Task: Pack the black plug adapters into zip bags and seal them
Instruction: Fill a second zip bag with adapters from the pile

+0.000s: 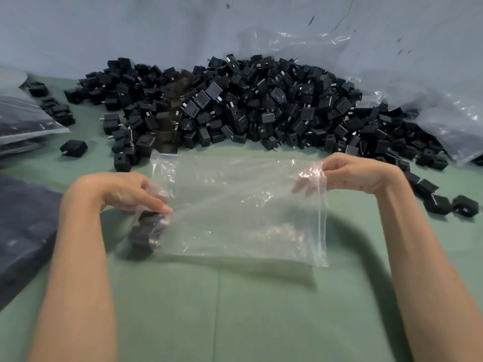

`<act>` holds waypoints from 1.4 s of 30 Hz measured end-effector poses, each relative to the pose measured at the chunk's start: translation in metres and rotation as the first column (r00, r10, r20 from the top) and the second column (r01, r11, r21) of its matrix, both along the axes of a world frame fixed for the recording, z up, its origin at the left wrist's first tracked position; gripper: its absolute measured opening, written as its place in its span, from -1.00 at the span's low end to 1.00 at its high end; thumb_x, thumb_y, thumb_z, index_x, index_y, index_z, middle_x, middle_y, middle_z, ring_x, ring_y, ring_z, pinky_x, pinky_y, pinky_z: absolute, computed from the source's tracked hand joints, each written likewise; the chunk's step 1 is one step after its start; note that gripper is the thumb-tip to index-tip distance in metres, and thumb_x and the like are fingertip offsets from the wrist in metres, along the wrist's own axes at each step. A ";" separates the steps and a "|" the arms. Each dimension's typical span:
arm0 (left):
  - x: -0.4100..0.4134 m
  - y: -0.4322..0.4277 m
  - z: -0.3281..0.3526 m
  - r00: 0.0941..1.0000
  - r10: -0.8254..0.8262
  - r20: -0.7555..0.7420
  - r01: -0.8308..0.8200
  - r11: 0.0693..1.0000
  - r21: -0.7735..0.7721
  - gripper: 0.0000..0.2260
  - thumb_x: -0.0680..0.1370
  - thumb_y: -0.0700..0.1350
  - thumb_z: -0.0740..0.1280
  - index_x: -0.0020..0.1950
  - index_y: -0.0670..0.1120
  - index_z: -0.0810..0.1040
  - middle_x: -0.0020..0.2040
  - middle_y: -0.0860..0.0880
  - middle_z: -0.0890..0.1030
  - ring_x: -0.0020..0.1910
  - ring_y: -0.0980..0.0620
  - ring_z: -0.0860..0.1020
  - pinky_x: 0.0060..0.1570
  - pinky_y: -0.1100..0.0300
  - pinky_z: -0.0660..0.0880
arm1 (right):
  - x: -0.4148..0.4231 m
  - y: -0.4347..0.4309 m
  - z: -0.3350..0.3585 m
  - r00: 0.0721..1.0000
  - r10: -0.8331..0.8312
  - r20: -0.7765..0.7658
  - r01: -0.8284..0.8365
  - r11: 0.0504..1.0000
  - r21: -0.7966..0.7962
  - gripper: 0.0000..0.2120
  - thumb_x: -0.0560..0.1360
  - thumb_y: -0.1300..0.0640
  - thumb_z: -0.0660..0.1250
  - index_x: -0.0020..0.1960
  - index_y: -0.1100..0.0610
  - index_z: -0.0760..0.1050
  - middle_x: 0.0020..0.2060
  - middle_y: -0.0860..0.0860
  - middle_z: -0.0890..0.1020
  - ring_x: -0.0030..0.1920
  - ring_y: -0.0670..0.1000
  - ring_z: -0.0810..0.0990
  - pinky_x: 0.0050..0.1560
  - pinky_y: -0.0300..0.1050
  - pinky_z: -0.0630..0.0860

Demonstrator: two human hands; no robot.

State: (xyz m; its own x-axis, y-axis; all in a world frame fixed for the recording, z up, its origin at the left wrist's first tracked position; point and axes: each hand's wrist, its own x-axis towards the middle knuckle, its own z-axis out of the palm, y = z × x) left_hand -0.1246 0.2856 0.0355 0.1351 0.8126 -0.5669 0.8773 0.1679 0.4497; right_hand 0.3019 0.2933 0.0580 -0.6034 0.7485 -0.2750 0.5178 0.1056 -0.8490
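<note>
A clear zip bag (235,205) lies stretched sideways over the green table between my hands. My left hand (125,190) grips its left end, where a few black plug adapters (146,231) show through the plastic below my fingers. My right hand (350,175) pinches the bag's right end, near the zip strip, and lifts it off the table. A big heap of loose black plug adapters (248,105) fills the table behind the bag.
Filled zip bags (23,118) lie stacked at the far left. A large crumpled plastic sheet (418,87) covers the back right. Stray adapters (444,202) lie by my right forearm, one more (73,147) at the left. Dark cloth (23,226) sits at the left edge.
</note>
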 end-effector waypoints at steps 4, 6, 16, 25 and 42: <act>0.002 0.000 0.001 0.992 0.010 -0.129 -0.006 0.999 0.036 -0.10 -0.15 0.46 0.43 0.00 -0.05 0.39 0.09 0.07 0.48 0.07 0.06 0.49 0.19 0.06 0.42 | -0.009 0.045 -0.020 0.790 -0.613 0.007 0.564 0.732 0.383 -0.84 0.54 0.19 0.27 0.01 0.02 0.60 -0.05 -0.02 0.67 -0.09 -0.04 0.59 -0.15 -0.22 0.47; 0.002 -0.002 0.001 0.989 0.023 -0.143 -0.017 0.999 0.043 -0.03 -0.15 0.46 0.43 0.08 -0.05 0.33 0.13 0.05 0.43 0.11 0.03 0.46 0.15 0.08 0.40 | -0.030 0.071 -0.029 0.724 -0.680 0.114 0.513 0.641 0.571 -0.68 0.52 0.18 0.28 0.26 0.00 0.48 0.17 0.06 0.54 -0.04 -0.01 0.52 -0.02 -0.16 0.47; 0.008 -0.004 0.002 0.990 0.020 -0.141 -0.013 0.999 0.050 -0.27 0.06 0.39 0.43 0.01 -0.04 0.36 0.04 0.07 0.48 -0.01 0.10 0.47 -0.05 0.15 0.40 | -0.050 0.085 -0.046 0.628 -0.775 0.073 0.491 0.467 0.736 -0.83 0.49 0.13 0.33 0.03 0.12 0.40 -0.14 0.08 0.56 -0.17 0.13 0.54 -0.18 -0.01 0.45; 0.009 -0.011 0.004 0.999 0.029 -0.045 -0.025 0.996 0.082 -0.44 0.17 0.29 0.47 -0.03 -0.03 0.43 0.06 0.02 0.54 0.08 0.03 0.51 0.15 0.07 0.41 | 0.009 -0.057 -0.023 0.944 -0.329 0.004 0.329 0.944 0.004 -0.73 0.33 0.05 0.47 0.04 -0.02 0.67 -0.23 0.07 0.68 -0.36 -0.10 0.53 -0.28 -0.33 0.49; 0.032 -0.033 -0.032 0.759 0.234 0.607 -0.429 0.881 0.198 -0.51 0.47 -0.01 0.43 0.34 -0.14 0.41 -0.08 -0.05 0.71 -0.06 0.01 0.67 0.14 -0.01 0.53 | -0.059 -0.055 -0.037 0.953 -0.264 -0.151 0.239 0.957 -0.162 -0.85 0.55 0.27 0.27 0.04 0.10 0.57 -0.19 -0.05 0.67 -0.25 -0.09 0.64 -0.27 -0.30 0.54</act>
